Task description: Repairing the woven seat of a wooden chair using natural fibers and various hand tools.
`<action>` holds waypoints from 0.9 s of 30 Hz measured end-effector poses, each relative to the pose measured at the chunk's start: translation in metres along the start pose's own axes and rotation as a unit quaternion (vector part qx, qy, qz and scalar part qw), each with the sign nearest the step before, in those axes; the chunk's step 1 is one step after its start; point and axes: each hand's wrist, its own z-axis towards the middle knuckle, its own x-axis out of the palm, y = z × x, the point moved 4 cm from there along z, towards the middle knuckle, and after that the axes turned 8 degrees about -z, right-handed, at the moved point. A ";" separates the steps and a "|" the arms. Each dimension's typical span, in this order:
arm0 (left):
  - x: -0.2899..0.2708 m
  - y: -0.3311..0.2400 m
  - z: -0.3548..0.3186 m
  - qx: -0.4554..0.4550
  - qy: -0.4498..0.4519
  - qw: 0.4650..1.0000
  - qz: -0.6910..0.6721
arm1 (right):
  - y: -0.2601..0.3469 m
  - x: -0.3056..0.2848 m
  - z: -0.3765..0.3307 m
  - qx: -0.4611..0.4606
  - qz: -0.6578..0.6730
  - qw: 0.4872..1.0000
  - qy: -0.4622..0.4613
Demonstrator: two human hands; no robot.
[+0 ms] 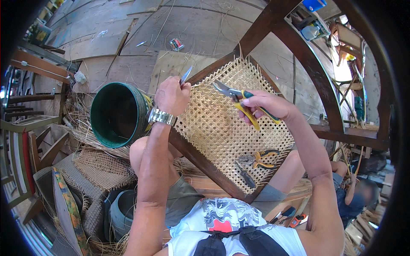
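Nearest to the camera is the person's white shirt (273, 232), with a printed pattern on the front and dark straps (209, 246) across it. Beyond the lap, between the two knees, lies the woven cane panel (209, 121), set within a dark wooden frame (200, 164); loose strand ends stick out at its edges.

The left hand (173, 96), with a silver watch (162, 116) on its wrist, is at the left edge of the panel. Its fingers are closed narrow around a slim bluish blade (186, 74), of which only the pointed end can be seen. The right hand (267, 106) is above the panel, and its fingers are wrapped around the snips (228, 91), which have yellow and green handles; their metal tip points toward the left hand.

On the lower part of the panel rest yellow-and-black pliers (256, 159) and, just beside them, a dark-handled tool (247, 178). A green bucket (141, 113) stands to the left, near the left wrist. Around these things spreads the plank floor (171, 25).
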 end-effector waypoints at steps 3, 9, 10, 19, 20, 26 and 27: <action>0.000 0.001 0.001 0.003 -0.005 1.000 -0.001 | -0.006 0.003 -0.012 -0.003 -0.053 0.999 0.014; 0.002 0.001 0.004 -0.010 -0.015 1.000 -0.010 | -0.019 0.011 -0.016 0.001 -0.045 0.998 0.042; 0.002 0.001 0.005 0.000 -0.015 1.000 -0.013 | -0.018 0.011 -0.015 0.002 -0.037 0.999 0.037; -0.002 -0.003 0.004 -0.034 0.007 0.999 -0.028 | -0.020 0.011 0.014 -0.017 -0.039 0.998 0.048; -0.002 -0.002 0.004 -0.034 0.008 0.999 -0.027 | -0.020 0.011 0.015 -0.018 -0.037 0.998 0.048; 0.002 -0.005 0.002 -0.020 -0.035 0.999 0.010 | -0.022 0.012 0.017 -0.015 -0.056 0.997 0.046; 0.002 -0.007 0.001 -0.025 -0.043 0.999 0.014 | -0.022 0.012 0.017 -0.017 -0.058 0.997 0.045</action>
